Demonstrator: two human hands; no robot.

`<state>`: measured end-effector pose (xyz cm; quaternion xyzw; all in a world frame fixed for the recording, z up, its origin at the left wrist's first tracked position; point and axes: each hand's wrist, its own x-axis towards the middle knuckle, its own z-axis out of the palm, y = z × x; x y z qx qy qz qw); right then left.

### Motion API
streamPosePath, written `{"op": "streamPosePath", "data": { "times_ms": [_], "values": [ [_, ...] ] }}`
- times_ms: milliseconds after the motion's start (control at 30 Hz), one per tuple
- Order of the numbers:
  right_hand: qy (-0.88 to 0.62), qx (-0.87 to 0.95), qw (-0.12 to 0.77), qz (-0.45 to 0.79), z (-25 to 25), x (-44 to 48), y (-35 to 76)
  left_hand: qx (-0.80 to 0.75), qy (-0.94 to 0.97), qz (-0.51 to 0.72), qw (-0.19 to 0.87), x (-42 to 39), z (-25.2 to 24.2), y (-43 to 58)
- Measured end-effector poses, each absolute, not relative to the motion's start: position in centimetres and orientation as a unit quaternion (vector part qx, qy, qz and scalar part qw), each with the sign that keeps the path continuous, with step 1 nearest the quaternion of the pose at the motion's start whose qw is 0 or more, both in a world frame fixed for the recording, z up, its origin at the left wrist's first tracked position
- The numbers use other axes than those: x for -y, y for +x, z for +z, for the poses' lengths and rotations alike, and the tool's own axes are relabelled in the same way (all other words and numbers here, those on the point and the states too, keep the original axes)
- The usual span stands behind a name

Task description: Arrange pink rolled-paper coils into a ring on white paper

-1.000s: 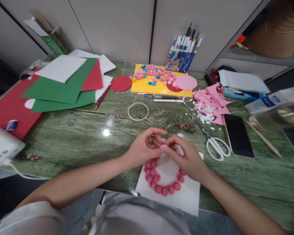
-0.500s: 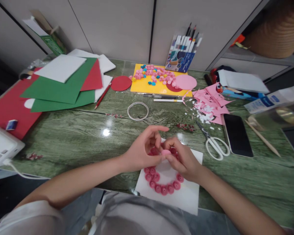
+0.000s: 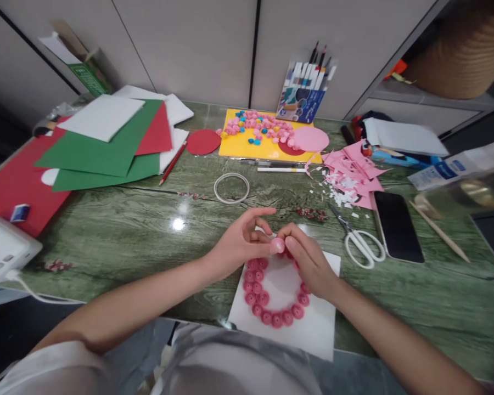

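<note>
Pink paper coil [image 3: 277, 245] sat pinched between the fingertips of your left hand [image 3: 236, 251] and right hand [image 3: 308, 262], above the white card [image 3: 315, 329] at the near edge of the tabletop [image 3: 127, 230].

Bright, even indoor light from overhead, and there's the proof: a white glare spot [image 3: 178, 223] on the glossy green tabletop [image 3: 119, 236]. Shadows are soft, just a faint one under the left hand [image 3: 239, 249] and right hand [image 3: 308, 263] on the white card [image 3: 313, 329]. The pink paper coil [image 3: 277, 245] they pinch reads crisp. Fisheye bends the cabinet doors [image 3: 189, 49]. The clear container [image 3: 469, 195] at right smears, and the lower corners go dark.
</note>
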<state>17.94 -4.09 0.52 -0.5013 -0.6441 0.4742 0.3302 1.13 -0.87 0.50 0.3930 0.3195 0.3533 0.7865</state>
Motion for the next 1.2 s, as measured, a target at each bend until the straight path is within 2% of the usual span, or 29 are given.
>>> {"op": "streamPosePath", "data": {
  "times_ms": [667,1000,1200],
  "values": [
    [-0.510,0.587,0.299,0.554,0.99,3.62,18.37,-0.347,0.335,0.360,0.798,0.40,0.22,1.00],
    [-0.507,0.593,0.303,0.547,1.29,3.73,18.16,-0.329,0.372,0.337,0.800,0.40,0.02,0.99],
    [-0.516,0.570,0.334,0.546,1.32,3.86,18.01,-0.319,0.341,0.360,0.808,0.45,0.12,0.99]
  ]
}}
